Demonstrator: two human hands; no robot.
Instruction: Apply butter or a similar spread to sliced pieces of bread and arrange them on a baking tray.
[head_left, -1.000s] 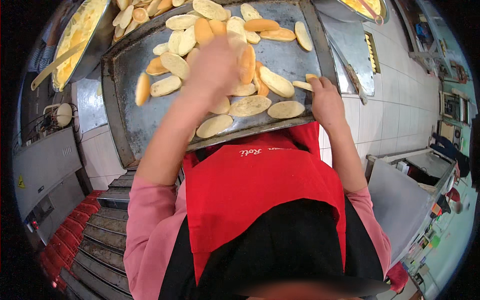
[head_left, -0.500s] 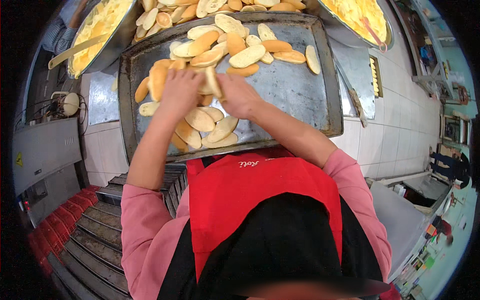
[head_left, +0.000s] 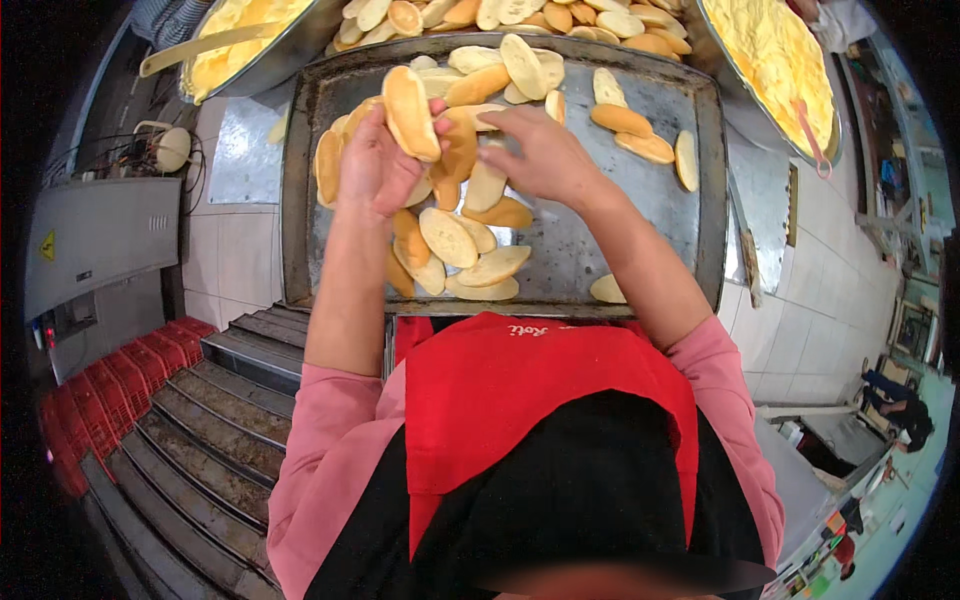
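My left hand (head_left: 383, 170) holds up an oval bread half (head_left: 408, 112), its golden crust side showing, with the fingers closed around its lower right edge. My right hand (head_left: 545, 155) is palm down over the loose bread halves, fingers apart; its fingertips reach a pale half (head_left: 472, 117), and I cannot tell whether they grip it. Both hands are above a dark, worn metal baking tray (head_left: 705, 200) in front of me. Bread halves lie scattered and overlapping on it, some cut side up, such as one pale oval (head_left: 448, 238) near the middle.
Beyond the tray is a large heap of bread halves (head_left: 560, 18). Metal bowls of yellow cream flank it: cream at left (head_left: 235, 55) with a flat spatula (head_left: 215, 47), cream at right (head_left: 765, 60) with a pink-handled tool (head_left: 815, 140). A long-handled tool (head_left: 748, 255) lies right of the tray.
My hands have come apart after working close together over the bread. The left now holds a bread half up, while the right has opened to its right. The whole view has shifted.
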